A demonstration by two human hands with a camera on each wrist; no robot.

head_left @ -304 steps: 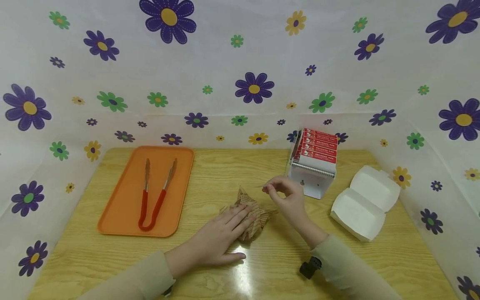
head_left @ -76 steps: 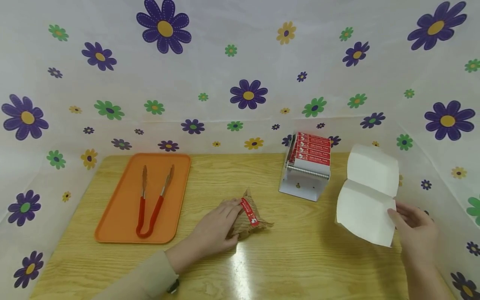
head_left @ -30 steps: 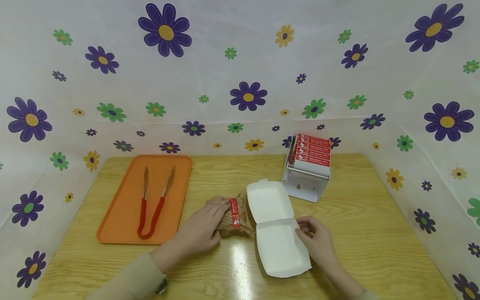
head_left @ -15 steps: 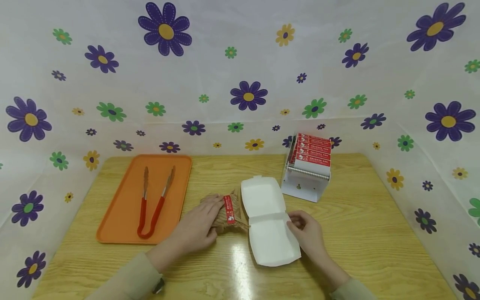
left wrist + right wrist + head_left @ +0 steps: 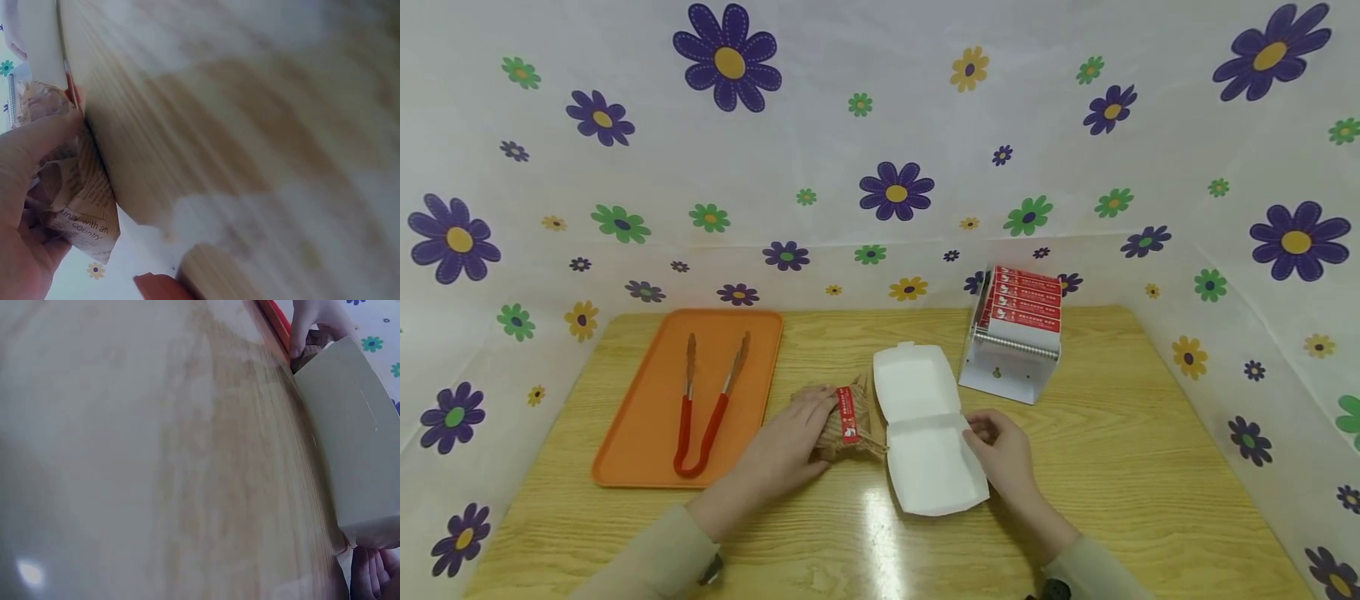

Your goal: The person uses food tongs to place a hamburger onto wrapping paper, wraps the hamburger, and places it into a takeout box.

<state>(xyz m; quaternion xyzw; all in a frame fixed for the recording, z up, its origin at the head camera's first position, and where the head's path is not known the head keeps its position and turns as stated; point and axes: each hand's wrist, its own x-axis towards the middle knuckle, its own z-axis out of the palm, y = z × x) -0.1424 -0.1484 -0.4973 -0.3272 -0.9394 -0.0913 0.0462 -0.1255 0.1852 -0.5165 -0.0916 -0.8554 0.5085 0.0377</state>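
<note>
We've got our left hand curled round the brown printed-paper bundle, right hand pinching the open white clamshell box just beside it.

The surface is pale wood grain under a glossy coat that throws back a bright glare just in front of the white box, which is smooth matt paperboard. Touching that box, the wrapped parcel is brown printed paper, crumpled and matt, sealed by a shiny red sticker. Left of the box lies a smooth orange plastic tray; its tongs show dull metal arms and red coated handles
</note>
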